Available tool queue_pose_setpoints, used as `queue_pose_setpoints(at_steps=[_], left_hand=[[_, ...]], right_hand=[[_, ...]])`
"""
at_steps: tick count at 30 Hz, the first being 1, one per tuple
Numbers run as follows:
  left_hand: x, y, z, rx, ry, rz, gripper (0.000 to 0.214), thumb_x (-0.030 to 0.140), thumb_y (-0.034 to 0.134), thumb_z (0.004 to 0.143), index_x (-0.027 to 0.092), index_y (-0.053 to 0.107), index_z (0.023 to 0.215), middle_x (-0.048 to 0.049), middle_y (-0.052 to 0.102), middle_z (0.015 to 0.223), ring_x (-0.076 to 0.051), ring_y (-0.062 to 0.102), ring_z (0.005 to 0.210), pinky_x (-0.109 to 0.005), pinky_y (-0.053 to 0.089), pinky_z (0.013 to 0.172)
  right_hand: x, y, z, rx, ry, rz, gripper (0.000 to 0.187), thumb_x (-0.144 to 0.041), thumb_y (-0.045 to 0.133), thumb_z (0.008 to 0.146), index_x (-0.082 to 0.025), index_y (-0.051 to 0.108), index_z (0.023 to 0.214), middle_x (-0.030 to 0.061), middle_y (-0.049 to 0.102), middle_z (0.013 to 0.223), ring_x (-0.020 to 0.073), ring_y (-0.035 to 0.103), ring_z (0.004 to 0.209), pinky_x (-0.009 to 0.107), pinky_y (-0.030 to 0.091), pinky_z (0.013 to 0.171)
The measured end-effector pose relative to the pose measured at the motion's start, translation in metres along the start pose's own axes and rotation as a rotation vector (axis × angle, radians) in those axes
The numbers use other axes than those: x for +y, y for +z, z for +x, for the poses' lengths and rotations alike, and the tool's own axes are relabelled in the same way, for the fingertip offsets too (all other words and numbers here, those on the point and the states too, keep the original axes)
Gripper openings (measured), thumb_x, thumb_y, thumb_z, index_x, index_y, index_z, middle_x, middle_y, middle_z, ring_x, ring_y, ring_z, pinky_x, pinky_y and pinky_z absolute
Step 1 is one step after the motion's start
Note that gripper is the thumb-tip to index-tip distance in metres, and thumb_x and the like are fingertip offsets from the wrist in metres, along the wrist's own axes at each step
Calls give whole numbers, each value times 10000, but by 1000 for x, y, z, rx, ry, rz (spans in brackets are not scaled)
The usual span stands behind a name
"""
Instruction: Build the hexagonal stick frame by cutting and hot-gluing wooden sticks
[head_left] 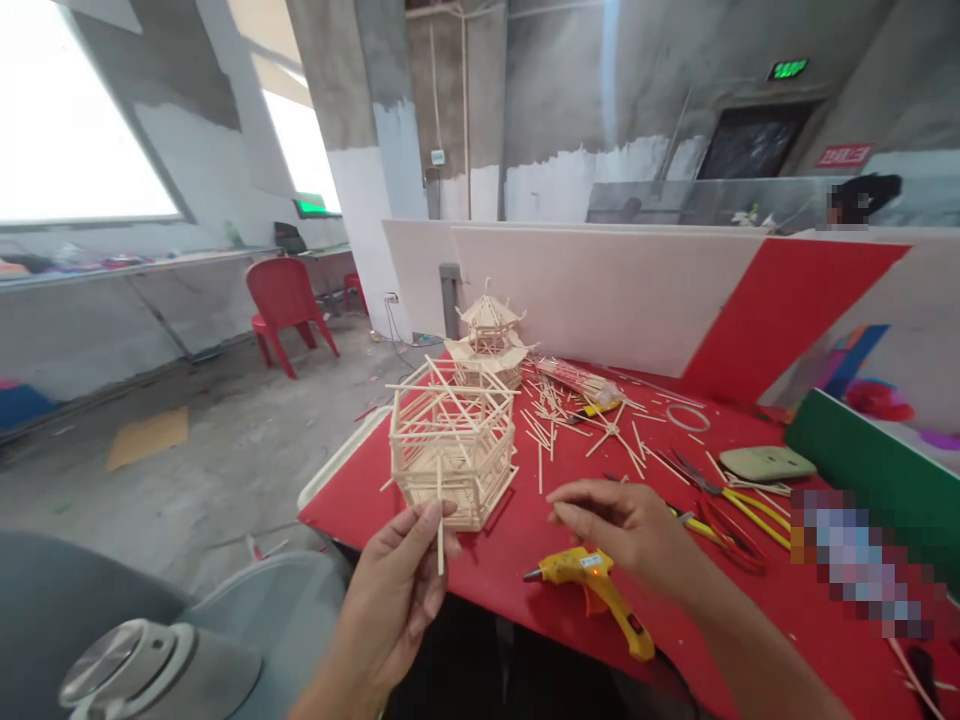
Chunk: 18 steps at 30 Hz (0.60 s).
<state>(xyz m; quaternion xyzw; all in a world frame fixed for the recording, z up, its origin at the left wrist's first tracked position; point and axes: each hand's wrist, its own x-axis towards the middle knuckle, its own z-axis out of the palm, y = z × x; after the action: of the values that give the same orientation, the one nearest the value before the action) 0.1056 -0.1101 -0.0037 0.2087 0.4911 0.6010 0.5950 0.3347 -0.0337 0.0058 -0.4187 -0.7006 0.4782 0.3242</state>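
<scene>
My left hand [409, 570] pinches a thin wooden stick [440, 545] upright between thumb and fingers, in front of an open many-sided frame of sticks [454, 450]. Whether the held stick touches the frame, I cannot tell. My right hand [619, 525] hovers over the table, thumb and fingertips curled close together; anything between them is hidden or too small to name. Below it lies a yellow hot glue gun [592, 575] with a small orange light, its nozzle pointing left. Behind the frame rises a tiered stick pagoda [489, 345].
Loose sticks [551, 405] scatter over the red table [510, 570]. Yellow-handled pliers [754, 515], a pale green case [766, 462] and a tape ring [688, 418] lie right. A grey lidded container [161, 670] stands lower left. A person's head [862, 200] shows beyond the partition.
</scene>
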Motion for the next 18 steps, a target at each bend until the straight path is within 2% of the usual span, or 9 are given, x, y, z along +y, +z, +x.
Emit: queue_pose_setpoints(at_steps=[2,4,6,8,10,14,18], left_hand=[[8,0,3,2,-12,-24,345,345,771,716,154,616,958,9,643,634,-25,423,326,-113,241,277],[15,1,8,-15,-28,-38,351,283,785,696,149,617,973,19,620,611,-34,445,359,-109,275,290],[20,3,13,-33,-35,-40,338,251,775,701,144,617,980,27,597,588,-38,449,367,-107,295,295],[24,5,18,-41,-27,-34,317,248,757,722,142,614,984,20,605,605,-33,442,356,-107,310,294],[25,8,23,-53,-14,-27,295,267,740,743,139,610,976,13,617,627,-26,421,335,-111,314,284],[25,13,30,-77,-5,-13,322,314,734,752,147,609,997,20,611,624,-39,408,324,-134,330,254],[22,19,35,-88,30,-17,328,321,765,715,139,619,946,30,595,604,-45,425,340,-144,377,262]], right_hand=[[-5,10,18,32,-12,38,267,-385,621,822,-213,717,1002,13,661,701,140,586,644,262,455,590],[-5,17,34,18,27,128,317,-310,623,796,-219,683,1093,7,668,741,103,543,581,233,409,517],[-2,24,48,-60,86,273,410,-243,623,750,-240,645,1160,38,696,997,67,527,553,207,359,448],[3,30,59,-153,127,423,489,-189,627,694,-261,629,1177,58,615,1260,35,524,539,189,325,403],[5,36,67,-214,155,534,538,-146,617,654,-268,623,1178,61,566,1340,14,518,516,175,302,376],[2,41,80,-290,180,634,490,-117,592,639,-234,631,1113,62,603,1283,2,507,464,157,234,322],[-4,42,90,-434,193,690,409,-98,580,637,-183,638,1033,30,690,967,12,498,420,135,204,303]])
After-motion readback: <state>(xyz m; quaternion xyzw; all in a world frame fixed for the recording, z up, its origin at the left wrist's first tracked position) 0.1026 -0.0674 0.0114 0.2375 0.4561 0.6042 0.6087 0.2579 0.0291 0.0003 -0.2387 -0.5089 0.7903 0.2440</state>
